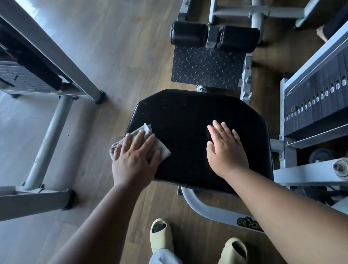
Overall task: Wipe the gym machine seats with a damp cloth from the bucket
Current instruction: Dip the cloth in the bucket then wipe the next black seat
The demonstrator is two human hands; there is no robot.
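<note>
The black padded seat (199, 139) lies straight ahead of the person and below both hands, its wider span running left to right across the view, its front edge nearest the feet and its far edge toward the studded footplate (208, 68) and the two black roller pads (215, 34) beyond. The grey cloth (162, 150) sits at the seat's left edge, partly overhanging it, so nearly the whole pad stretches away to the right and forward of the cloth; any wiping stroke would, by my reading, have to travel rightward and away from the body to cover it. The left hand (135, 159) is the one on the cloth: its fingers are spread and fairly straight, pressing the cloth flat against the seat rather than bunching it. The right hand (226, 149) lies on the right half of the seat, well apart from the left, palm down with fingers extended and close together, holding nothing; it looks to be bracing on the pad. It rests in the path the cloth would need to cross, so it would probably have to lift off. A weight stack (318, 99) stands just right of the seat. No bucket is in view.
</note>
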